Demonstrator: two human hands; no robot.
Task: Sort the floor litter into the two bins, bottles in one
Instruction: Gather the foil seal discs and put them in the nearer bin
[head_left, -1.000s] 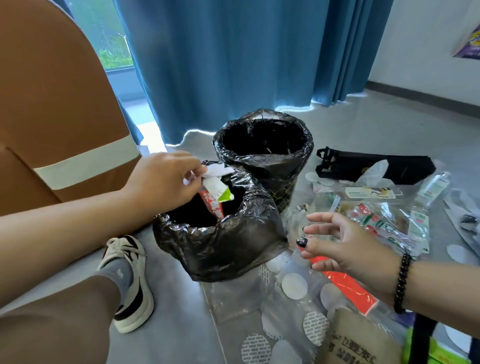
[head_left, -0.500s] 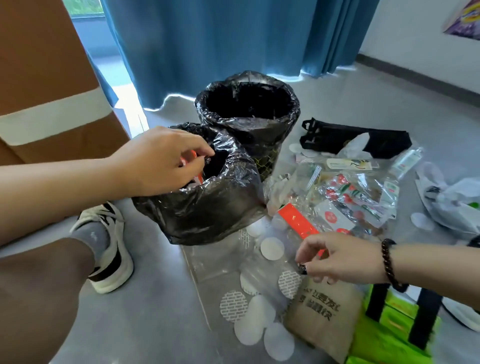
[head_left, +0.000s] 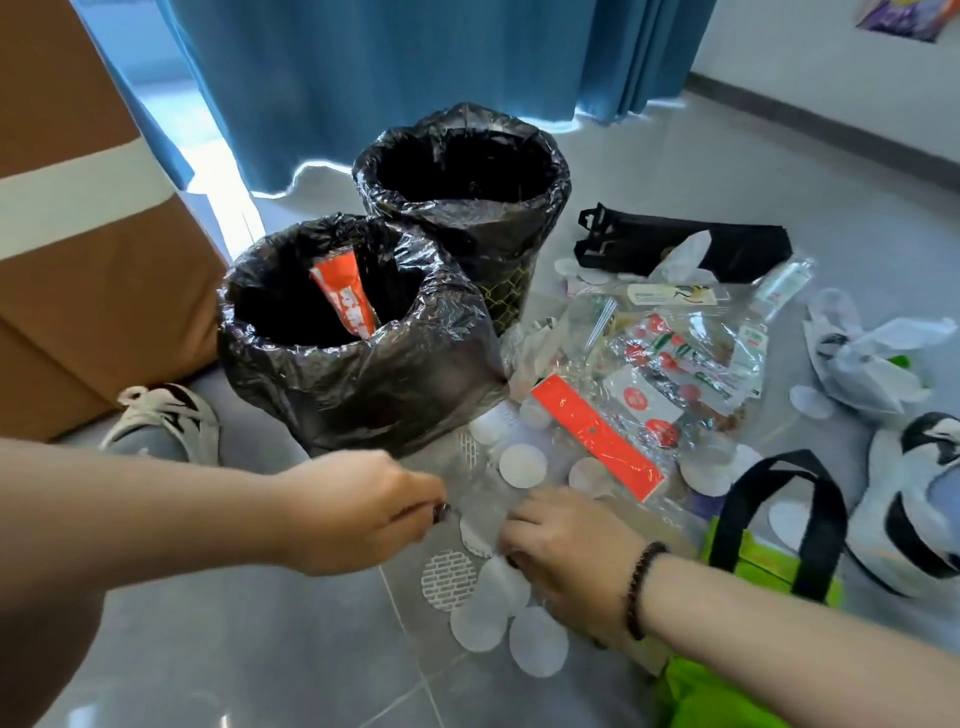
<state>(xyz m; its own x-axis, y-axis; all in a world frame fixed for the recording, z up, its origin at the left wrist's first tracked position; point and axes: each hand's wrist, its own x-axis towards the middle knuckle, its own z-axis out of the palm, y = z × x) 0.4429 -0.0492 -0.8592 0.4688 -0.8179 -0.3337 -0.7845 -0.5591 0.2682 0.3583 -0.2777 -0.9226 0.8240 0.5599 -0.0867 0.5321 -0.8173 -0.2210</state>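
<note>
near bin: black-lined round bin (head_left: 363, 374) holds an upright orange wrapper (head_left: 345, 296).
far bin: second black-lined bin (head_left: 462, 176) stands just behind, touching.
left hand (head_left: 358, 512): fingers curled, pinching the clear plastic sheet with white round stickers (head_left: 483, 499).
right hand (head_left: 566, 545): fingers bent on the same sheet; grip unclear.
bottles: clear plastic bottle (head_left: 782, 283) lies on the floor, right of the bins.

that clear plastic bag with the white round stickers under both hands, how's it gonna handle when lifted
The clear plastic bag looks thin and crinkled, so it will probably droop rather than hold shape. It seems light. Its glossy film may slip, so pinching with the left hand and right hand seems sensible.
</note>
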